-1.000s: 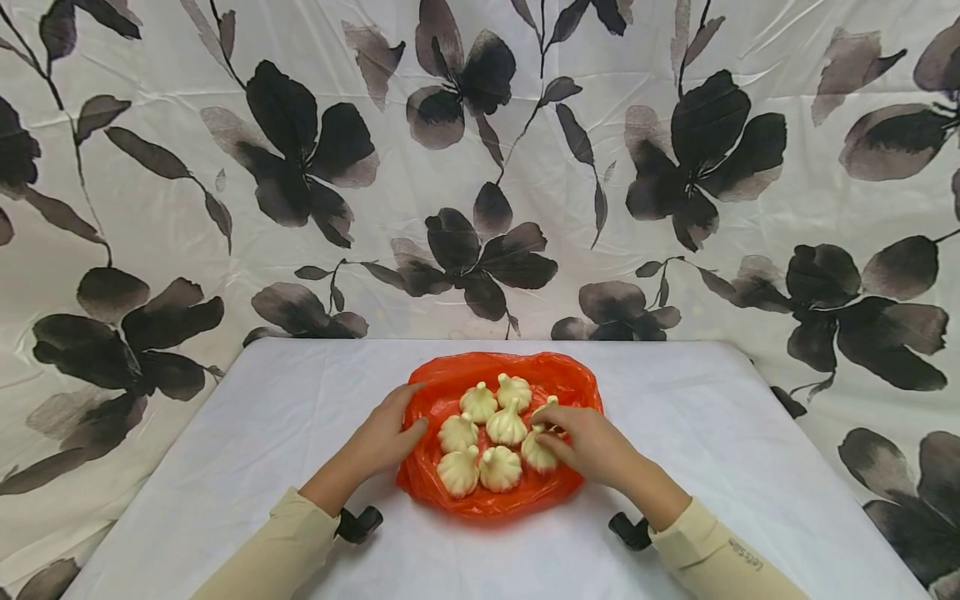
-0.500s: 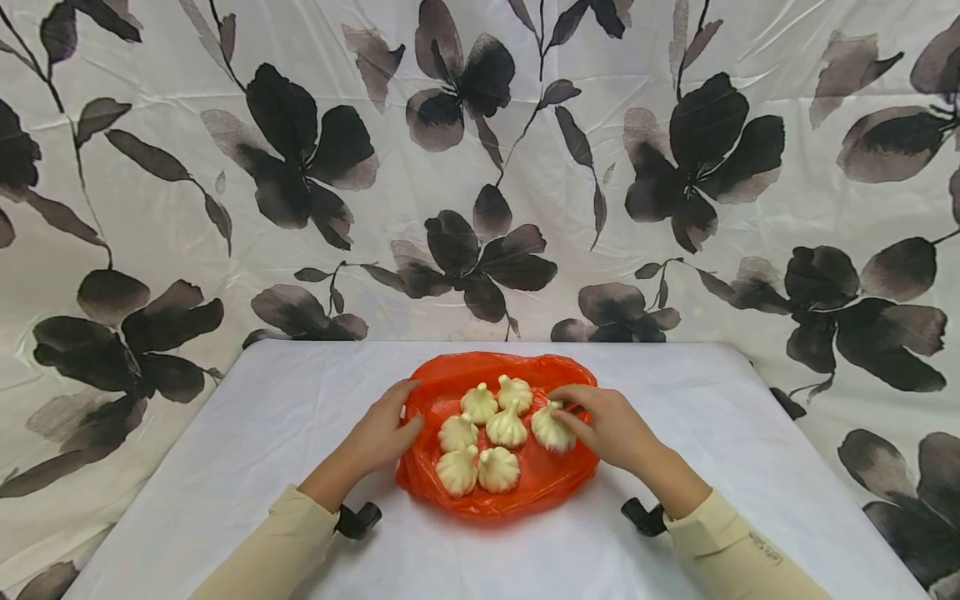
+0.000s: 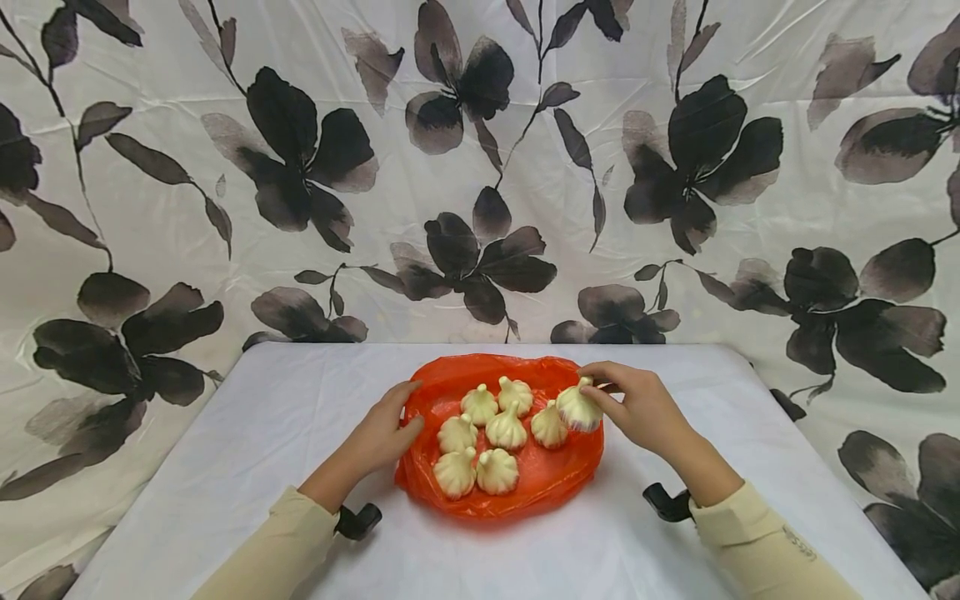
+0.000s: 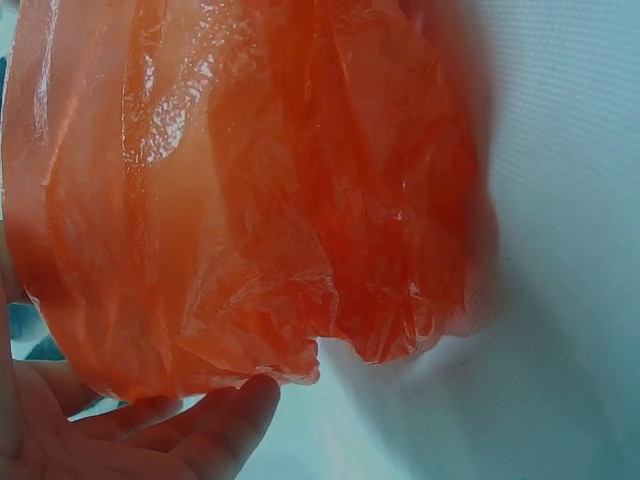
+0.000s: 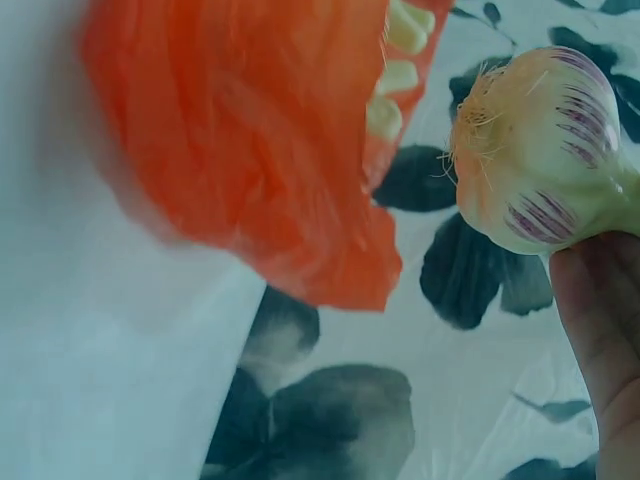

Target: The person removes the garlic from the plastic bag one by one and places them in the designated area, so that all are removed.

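Note:
A red plastic bag (image 3: pixel 540 479), its mouth spread wide, sits on the table with several garlic bulbs (image 3: pixel 506 427) inside. Between thumb and fingers, my right hand (image 3: pixel 648 412) pinches one garlic bulb (image 3: pixel 580 407) by its stem, raised at the bag's right rim. That same bulb (image 5: pixel 540 150) shows purple streaks and stringy roots in the right wrist view. My left hand (image 3: pixel 378 429) holds the bag's left rim. In the left wrist view, fingers (image 4: pixel 215 425) touch the bag's outer side (image 4: pixel 250 200); part of that hand is hidden behind the plastic.
A white cloth covers the table (image 3: pixel 300 400). Behind its far edge hangs a white curtain (image 3: pixel 585 208) with dark flower prints. Dark wrist cameras (image 3: pixel 358 522) sit below both hands.
My right hand lifts one garlic bulb off the bag's right side and carries it up and right to the rim. The left hand barely moves at the bag's left edge.

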Motion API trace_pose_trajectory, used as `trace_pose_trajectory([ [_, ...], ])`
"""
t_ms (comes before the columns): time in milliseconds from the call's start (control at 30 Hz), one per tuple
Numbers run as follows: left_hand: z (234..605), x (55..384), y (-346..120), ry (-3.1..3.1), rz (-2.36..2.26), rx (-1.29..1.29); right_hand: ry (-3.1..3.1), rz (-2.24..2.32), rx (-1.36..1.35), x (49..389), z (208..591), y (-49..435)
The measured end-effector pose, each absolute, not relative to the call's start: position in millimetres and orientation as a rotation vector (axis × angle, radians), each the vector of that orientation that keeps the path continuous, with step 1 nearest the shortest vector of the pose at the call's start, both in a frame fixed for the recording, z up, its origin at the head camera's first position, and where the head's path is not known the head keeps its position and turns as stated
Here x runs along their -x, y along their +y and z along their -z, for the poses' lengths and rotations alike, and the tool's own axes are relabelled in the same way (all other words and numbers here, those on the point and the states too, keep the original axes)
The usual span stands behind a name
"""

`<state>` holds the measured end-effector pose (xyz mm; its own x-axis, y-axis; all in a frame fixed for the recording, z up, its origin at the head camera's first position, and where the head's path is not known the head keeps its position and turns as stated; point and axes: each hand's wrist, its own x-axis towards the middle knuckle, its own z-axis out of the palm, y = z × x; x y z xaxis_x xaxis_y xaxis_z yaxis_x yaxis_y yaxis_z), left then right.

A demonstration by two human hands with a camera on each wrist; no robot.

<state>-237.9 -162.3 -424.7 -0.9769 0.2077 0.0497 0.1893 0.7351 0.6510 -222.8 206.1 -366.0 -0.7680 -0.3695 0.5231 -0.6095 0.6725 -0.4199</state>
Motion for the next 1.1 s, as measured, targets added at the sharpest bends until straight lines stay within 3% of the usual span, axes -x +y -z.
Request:
trace_pose_trajectory([
  [633, 427.2, 235.4, -164.0, 2.877, -1.111, -0.289, -2.437, -0.717, -0.514, 237.1, 360.6, 267.4],
  [1100, 430.9, 233.2, -162.0, 2.845, -1.142, -0.265, -2.56, -0.747, -0.176, 244.8, 375.8, 321.2],
])
